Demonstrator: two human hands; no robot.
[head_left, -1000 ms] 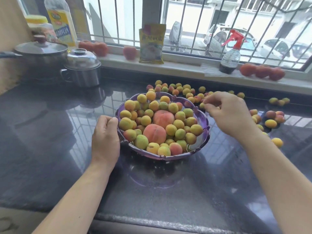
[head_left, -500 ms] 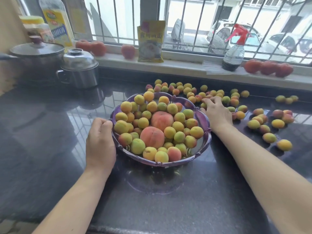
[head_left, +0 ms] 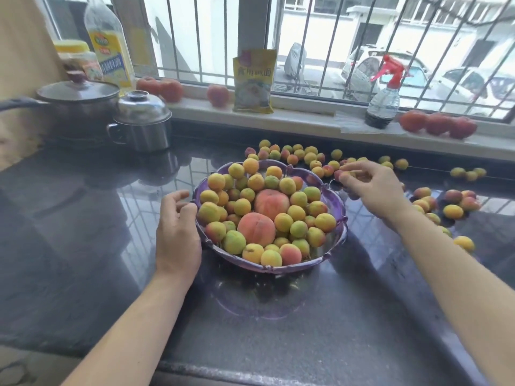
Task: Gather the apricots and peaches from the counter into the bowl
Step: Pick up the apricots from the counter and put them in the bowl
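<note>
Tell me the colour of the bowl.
Purple, translucent; the bowl shows best in the head view.

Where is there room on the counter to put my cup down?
Bare dark counter lies left of the purple bowl, in front of the steel pot, and along the near edge between both forearms. Loose apricots crowd behind and right of the bowl, where the right hand picks.

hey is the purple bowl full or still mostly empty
Full: the purple bowl is heaped above its rim with apricots and two peaches.
</note>
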